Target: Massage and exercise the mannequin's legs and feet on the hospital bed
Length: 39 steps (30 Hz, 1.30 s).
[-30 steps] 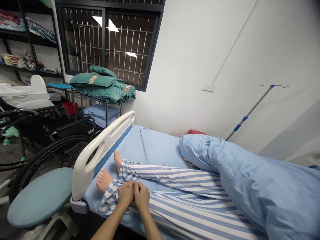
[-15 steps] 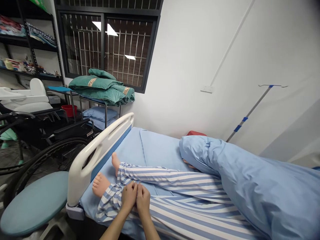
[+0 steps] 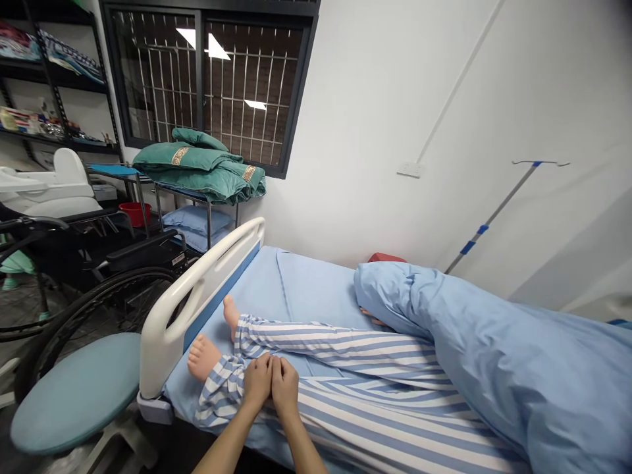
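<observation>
Currently your left hand (image 3: 257, 382), right hand (image 3: 285, 383) bunched side by side on near trouser leg (image 3: 365, 418), just above near foot (image 3: 203, 359); undersides hidden, so can't tell whether you pinch it. Work there seems under way; how much remains unclear. Far trouser leg (image 3: 340, 345) lies untouched. Quilt (image 3: 494, 362) already folded back, cut off at frame's right; lying figure's hand (image 3: 372, 317) mostly hidden beneath its edge.

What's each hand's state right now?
Left hand: curled over blue-and-white striped cloth trouser leg; grip unclear.
Right hand: curled beside the left; grip unclear.
</observation>
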Motion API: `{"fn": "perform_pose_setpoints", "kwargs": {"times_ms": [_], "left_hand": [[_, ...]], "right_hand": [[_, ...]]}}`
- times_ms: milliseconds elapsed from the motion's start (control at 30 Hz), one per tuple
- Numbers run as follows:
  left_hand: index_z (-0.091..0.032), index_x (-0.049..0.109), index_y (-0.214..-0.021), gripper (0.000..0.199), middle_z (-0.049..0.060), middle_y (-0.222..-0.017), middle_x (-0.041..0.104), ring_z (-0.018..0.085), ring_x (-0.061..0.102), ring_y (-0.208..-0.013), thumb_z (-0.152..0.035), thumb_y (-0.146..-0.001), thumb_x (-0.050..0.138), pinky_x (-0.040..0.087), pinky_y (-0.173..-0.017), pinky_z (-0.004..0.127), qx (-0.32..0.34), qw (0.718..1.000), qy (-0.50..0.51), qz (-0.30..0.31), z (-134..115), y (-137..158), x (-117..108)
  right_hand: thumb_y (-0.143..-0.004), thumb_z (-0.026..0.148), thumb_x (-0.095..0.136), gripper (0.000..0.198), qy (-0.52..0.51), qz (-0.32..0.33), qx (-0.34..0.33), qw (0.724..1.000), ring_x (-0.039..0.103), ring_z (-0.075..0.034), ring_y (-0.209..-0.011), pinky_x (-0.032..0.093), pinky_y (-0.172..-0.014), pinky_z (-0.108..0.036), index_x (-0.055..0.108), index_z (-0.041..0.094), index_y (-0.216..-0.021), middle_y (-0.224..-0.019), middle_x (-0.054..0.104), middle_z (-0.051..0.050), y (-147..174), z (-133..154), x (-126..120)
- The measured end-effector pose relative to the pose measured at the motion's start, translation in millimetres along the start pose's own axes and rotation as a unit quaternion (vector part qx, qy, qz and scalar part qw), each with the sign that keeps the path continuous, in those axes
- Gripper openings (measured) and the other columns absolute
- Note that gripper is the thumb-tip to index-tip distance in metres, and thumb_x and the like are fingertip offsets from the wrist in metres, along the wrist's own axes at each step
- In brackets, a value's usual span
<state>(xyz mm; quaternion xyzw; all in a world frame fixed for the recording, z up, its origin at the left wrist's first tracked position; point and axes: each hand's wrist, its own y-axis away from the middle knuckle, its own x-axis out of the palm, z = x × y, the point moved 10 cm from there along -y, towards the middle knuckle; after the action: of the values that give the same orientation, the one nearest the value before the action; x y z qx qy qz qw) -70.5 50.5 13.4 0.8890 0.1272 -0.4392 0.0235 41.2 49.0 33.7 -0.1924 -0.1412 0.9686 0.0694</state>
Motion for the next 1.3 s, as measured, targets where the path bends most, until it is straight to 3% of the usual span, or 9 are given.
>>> {"fn": "perform_pose_setpoints", "kwargs": {"times_ms": [300,533,733,800,867,1000,1167,1300], "left_hand": [[-0.022,0.062,-0.089,0.028,0.004,-0.088,0.067,0.018,0.057,-0.083,-0.034,-0.087,0.037,0.034,-0.068,0.026,0.012,1.0,0.005,0.009,0,1,-1],[-0.02,0.059,-0.077,0.025,0.004,-0.078,0.066,0.018,0.058,-0.079,-0.031,-0.086,0.038,0.031,-0.063,0.026,-0.01,0.998,-0.066,0.01,-1,2,1],[-0.02,0.058,-0.078,0.025,0.005,-0.077,0.065,0.018,0.058,-0.077,-0.032,-0.085,0.037,0.031,-0.062,0.026,-0.005,0.996,-0.09,0.002,-6,6,1],[-0.02,0.058,-0.075,0.025,0.004,-0.075,0.065,0.017,0.057,-0.075,-0.031,-0.084,0.038,0.032,-0.062,0.026,-0.008,0.998,-0.064,0.004,-8,5,1],[-0.018,0.056,-0.065,0.023,0.003,-0.068,0.061,0.016,0.054,-0.071,-0.029,-0.081,0.042,0.032,-0.062,0.025,-0.023,0.999,0.027,0.006,-9,0,1],[-0.018,0.041,-0.049,0.029,-0.003,-0.047,0.044,0.011,0.045,-0.053,-0.025,-0.076,0.04,0.032,-0.053,0.022,-0.062,0.973,0.223,0.007,-20,-16,4],[-0.02,0.036,-0.054,0.027,-0.006,-0.044,0.035,0.009,0.037,-0.044,-0.029,-0.079,0.03,0.032,-0.047,0.021,-0.076,0.953,0.291,-0.015,-31,-23,7],[-0.019,0.042,-0.054,0.027,-0.002,-0.052,0.047,0.011,0.046,-0.056,-0.031,-0.078,0.038,0.035,-0.056,0.022,-0.045,0.963,0.263,-0.029,-21,-9,15]], "right_hand": [[-0.083,0.039,0.038,0.04,0.071,0.073,-0.054,0.993,0.037,-0.01,-0.048,0.022,-0.049,-0.023,0.046,0.018,-0.05,-0.047,0.045,0.003,-19,30,1],[-0.084,0.039,0.038,0.039,0.074,0.029,-0.019,0.997,0.039,-0.011,-0.046,0.021,-0.049,-0.025,0.048,0.018,-0.052,-0.047,0.048,0.002,-5,2,-7],[-0.083,0.038,0.039,0.04,0.046,0.015,-0.02,0.999,0.039,-0.011,-0.046,0.021,-0.048,-0.024,0.049,0.018,-0.051,-0.046,0.048,0.002,-6,0,-11],[-0.083,0.04,0.039,0.04,0.027,0.005,-0.019,0.999,0.039,-0.011,-0.046,0.022,-0.047,-0.024,0.049,0.018,-0.051,-0.047,0.048,0.002,-8,0,-14],[-0.083,0.041,0.04,0.041,0.009,0.0,-0.015,1.0,0.041,-0.011,-0.047,0.023,-0.048,-0.023,0.049,0.018,-0.051,-0.048,0.049,0.001,-9,-1,-16],[-0.086,0.045,0.034,0.044,-0.02,-0.033,0.001,0.999,0.044,-0.012,-0.051,0.028,-0.051,-0.023,0.05,0.017,-0.055,-0.052,0.054,-0.001,-9,-3,-26],[-0.088,0.047,0.028,0.049,-0.021,-0.052,0.015,0.998,0.045,-0.013,-0.052,0.03,-0.053,-0.024,0.052,0.017,-0.058,-0.054,0.055,-0.003,-7,-4,-31],[-0.086,0.048,0.032,0.046,-0.037,-0.057,0.015,0.998,0.045,-0.014,-0.051,0.031,-0.052,-0.024,0.053,0.017,-0.058,-0.053,0.055,-0.003,-6,-4,-31]]}}
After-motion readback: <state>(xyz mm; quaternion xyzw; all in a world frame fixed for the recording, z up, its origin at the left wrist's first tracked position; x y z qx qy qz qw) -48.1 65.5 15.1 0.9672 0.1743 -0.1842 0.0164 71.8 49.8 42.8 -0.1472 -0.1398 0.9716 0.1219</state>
